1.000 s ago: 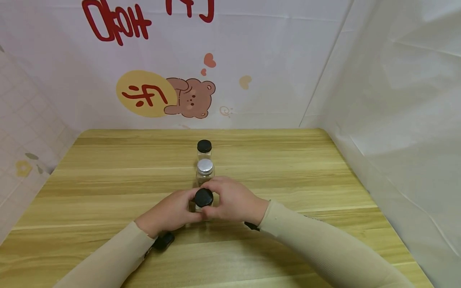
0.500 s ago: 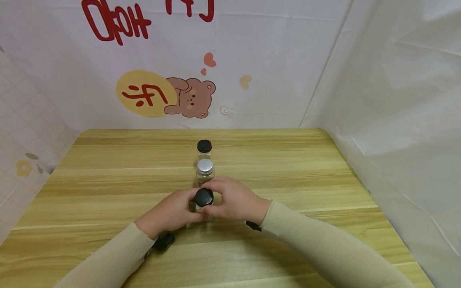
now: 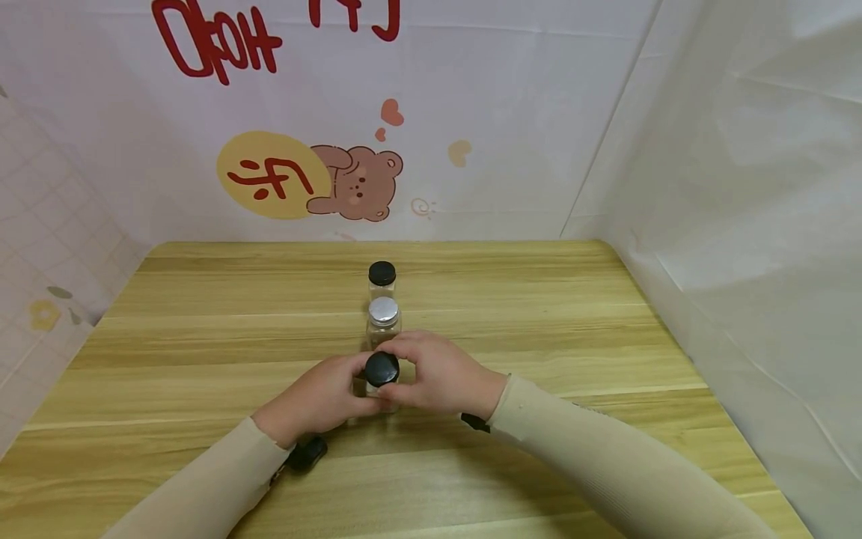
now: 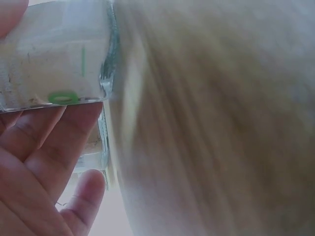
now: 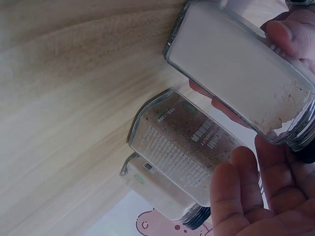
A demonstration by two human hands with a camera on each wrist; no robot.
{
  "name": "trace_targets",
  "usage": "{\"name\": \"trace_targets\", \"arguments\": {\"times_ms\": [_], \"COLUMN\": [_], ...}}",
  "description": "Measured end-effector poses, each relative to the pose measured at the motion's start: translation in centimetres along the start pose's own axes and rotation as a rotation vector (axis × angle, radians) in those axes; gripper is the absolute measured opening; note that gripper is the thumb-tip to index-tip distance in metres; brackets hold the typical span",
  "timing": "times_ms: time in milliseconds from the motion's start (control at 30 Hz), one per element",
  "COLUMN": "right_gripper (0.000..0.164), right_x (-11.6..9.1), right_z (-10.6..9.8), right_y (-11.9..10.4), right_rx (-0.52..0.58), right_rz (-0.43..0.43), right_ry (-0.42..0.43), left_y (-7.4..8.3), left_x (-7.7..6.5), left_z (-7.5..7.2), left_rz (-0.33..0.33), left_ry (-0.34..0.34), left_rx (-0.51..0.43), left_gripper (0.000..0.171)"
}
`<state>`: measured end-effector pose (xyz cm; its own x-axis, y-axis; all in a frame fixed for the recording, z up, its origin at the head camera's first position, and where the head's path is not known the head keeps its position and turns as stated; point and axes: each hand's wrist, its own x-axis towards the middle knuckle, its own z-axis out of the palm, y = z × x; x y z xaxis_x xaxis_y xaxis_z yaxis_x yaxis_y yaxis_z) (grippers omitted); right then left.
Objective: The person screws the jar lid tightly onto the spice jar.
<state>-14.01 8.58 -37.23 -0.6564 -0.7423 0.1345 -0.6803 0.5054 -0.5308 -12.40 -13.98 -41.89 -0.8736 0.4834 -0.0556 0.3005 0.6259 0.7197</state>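
Observation:
A square glass jar (image 5: 231,69) of pale powder stands upright on the wooden table, capped with a black lid (image 3: 381,369). My left hand (image 3: 319,397) grips the jar's body from the left, its thumb on the near side and its fingers on the far side. From the right, my right hand (image 3: 441,374) holds the black lid between thumb and forefinger; its other fingers lie behind. Just beyond stands a printed jar (image 5: 182,142) of brown speckled powder with a silver lid (image 3: 384,311). Farther back is another black-lidded jar (image 3: 381,275) of pale contents.
The three jars form a line running away from me on the wooden table (image 3: 539,322). White sheeting with a bear print (image 3: 364,187) hangs behind the table. More white sheeting (image 3: 754,247) borders the right side. A black wrist device (image 3: 306,453) sits under my left wrist.
The black lid and my right hand have shifted very slightly to the right. My left hand keeps its grip on the jar, and the two jars behind stay put.

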Motion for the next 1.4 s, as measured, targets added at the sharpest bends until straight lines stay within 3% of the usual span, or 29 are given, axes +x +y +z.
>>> {"name": "trace_targets", "arguments": {"times_ms": [1100,1400], "right_gripper": [0.036,0.036], "right_x": [0.54,0.46], "right_z": [-0.59,-0.45], "right_y": [-0.4,-0.28], "right_rx": [-0.049,-0.041], "right_rz": [0.013,0.012], "right_ry": [-0.044,-0.031], "left_y": [-0.02,-0.16], "left_x": [-0.01,0.05], "left_z": [-0.07,-0.02], "left_rz": [0.023,0.003], "left_ry": [-0.01,-0.01], "left_rx": [0.001,-0.019], "left_gripper": [0.037,0.039]}}
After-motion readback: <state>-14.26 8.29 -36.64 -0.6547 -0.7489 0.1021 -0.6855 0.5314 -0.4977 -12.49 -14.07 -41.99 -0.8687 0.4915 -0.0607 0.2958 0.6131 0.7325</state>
